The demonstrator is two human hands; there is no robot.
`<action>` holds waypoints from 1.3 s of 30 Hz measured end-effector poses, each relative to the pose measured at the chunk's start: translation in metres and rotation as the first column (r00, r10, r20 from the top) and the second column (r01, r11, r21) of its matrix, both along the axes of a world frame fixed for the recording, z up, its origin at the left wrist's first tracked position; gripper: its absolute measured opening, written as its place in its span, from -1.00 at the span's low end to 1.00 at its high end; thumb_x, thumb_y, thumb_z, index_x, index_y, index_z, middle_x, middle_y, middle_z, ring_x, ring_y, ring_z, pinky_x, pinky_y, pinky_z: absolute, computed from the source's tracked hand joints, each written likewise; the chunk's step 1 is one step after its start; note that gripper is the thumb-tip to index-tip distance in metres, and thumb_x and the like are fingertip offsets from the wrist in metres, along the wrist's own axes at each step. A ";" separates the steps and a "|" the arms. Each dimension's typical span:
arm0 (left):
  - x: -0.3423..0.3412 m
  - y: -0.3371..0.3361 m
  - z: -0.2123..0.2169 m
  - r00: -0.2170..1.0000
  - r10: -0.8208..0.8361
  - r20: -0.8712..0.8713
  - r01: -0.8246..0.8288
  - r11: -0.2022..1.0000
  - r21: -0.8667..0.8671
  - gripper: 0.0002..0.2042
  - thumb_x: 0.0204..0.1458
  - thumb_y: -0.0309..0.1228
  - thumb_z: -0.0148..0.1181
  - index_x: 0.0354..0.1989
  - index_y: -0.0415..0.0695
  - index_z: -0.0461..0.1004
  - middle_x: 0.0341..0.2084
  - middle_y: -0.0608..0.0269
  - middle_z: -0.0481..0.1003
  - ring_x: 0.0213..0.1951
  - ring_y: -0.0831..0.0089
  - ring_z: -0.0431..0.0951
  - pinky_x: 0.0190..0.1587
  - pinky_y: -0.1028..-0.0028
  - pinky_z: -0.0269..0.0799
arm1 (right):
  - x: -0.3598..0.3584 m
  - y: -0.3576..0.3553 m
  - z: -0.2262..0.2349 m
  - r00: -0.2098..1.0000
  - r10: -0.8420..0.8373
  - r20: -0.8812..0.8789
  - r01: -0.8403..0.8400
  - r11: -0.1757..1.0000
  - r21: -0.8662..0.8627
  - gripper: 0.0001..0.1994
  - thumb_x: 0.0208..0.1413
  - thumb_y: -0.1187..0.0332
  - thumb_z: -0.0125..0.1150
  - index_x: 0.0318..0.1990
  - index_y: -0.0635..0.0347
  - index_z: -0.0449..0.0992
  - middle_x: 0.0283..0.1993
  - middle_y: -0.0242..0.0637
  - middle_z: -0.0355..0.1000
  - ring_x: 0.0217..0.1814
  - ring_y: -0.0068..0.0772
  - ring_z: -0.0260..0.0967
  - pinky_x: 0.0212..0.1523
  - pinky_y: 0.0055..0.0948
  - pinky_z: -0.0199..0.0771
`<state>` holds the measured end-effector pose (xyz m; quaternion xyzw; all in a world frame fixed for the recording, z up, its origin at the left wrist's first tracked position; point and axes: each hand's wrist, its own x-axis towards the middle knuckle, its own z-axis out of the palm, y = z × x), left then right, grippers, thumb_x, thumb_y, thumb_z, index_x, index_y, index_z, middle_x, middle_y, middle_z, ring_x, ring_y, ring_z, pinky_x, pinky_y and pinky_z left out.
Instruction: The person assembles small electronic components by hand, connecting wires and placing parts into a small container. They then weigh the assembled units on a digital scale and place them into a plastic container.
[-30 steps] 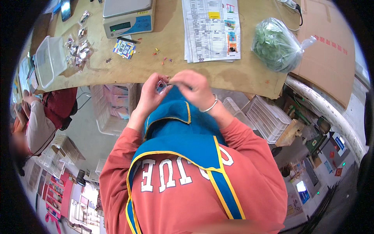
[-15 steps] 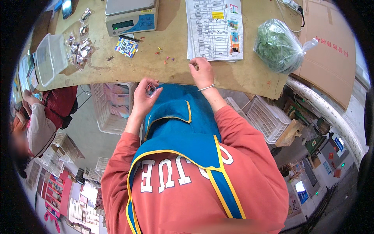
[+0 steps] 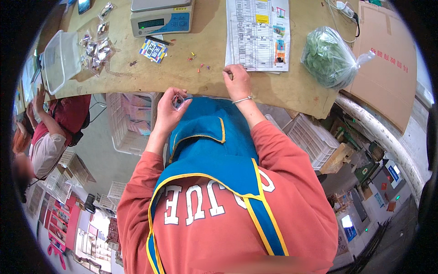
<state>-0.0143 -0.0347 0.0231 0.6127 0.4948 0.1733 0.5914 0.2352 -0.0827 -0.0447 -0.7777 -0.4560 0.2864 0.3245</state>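
Your left hand point(image 3: 169, 109) pinches a small clear bag point(image 3: 177, 101) at the tabletop point(image 3: 214, 50) edge | your right hand point(image 3: 237, 81), fingers closed on something too small to tell, rests just below the printed sheet point(image 3: 258, 34)

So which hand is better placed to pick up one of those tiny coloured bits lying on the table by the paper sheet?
Probably the right hand: it rests on the table beside the coloured bits, while the left hand is off the edge, holding a small clear bag.
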 end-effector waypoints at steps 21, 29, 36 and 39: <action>-0.011 0.003 -0.006 1.000 0.019 -0.015 -0.017 0.992 0.121 -0.75 0.04 -0.45 0.42 -0.20 -0.19 0.45 -0.25 0.18 0.56 -0.24 0.40 0.54 -0.13 0.43 0.47 | -0.021 0.025 -0.004 0.994 0.071 0.082 -0.070 0.997 -0.019 -0.90 0.04 0.39 0.33 -0.28 0.13 0.59 -0.24 -0.17 0.49 -0.18 -0.03 0.49 -0.20 -0.14 0.49; -0.018 0.002 -0.006 0.999 0.042 -0.016 -0.040 0.993 0.110 -0.75 0.04 -0.46 0.42 -0.20 -0.19 0.44 -0.24 0.16 0.56 -0.18 0.38 0.56 -0.07 0.42 0.47 | -0.044 0.068 -0.014 0.945 0.224 0.240 -0.218 0.975 -0.053 -0.84 0.03 0.30 0.38 -0.26 0.11 0.63 -0.21 -0.18 0.52 -0.22 -0.05 0.52 -0.23 -0.15 0.52; -0.021 0.005 -0.002 0.998 0.060 0.006 -0.060 0.998 0.027 -0.77 0.06 -0.52 0.39 -0.18 -0.21 0.44 -0.21 0.18 0.52 0.02 0.35 0.56 0.11 0.38 0.45 | -0.057 0.088 -0.022 0.910 0.241 0.337 -0.180 0.962 -0.204 -0.83 -0.04 0.27 0.42 -0.31 0.08 0.60 -0.22 -0.19 0.51 -0.23 -0.03 0.53 -0.21 -0.10 0.54; -0.022 0.008 -0.003 0.999 0.053 0.010 -0.053 0.998 0.034 -0.76 0.07 -0.52 0.38 -0.18 -0.23 0.43 -0.23 0.20 0.51 0.01 0.35 0.57 0.09 0.39 0.45 | -0.060 0.089 -0.023 0.927 0.209 0.311 -0.165 0.973 -0.163 -0.86 -0.04 0.29 0.41 -0.35 0.07 0.61 -0.23 -0.20 0.51 -0.24 -0.04 0.53 -0.22 -0.11 0.54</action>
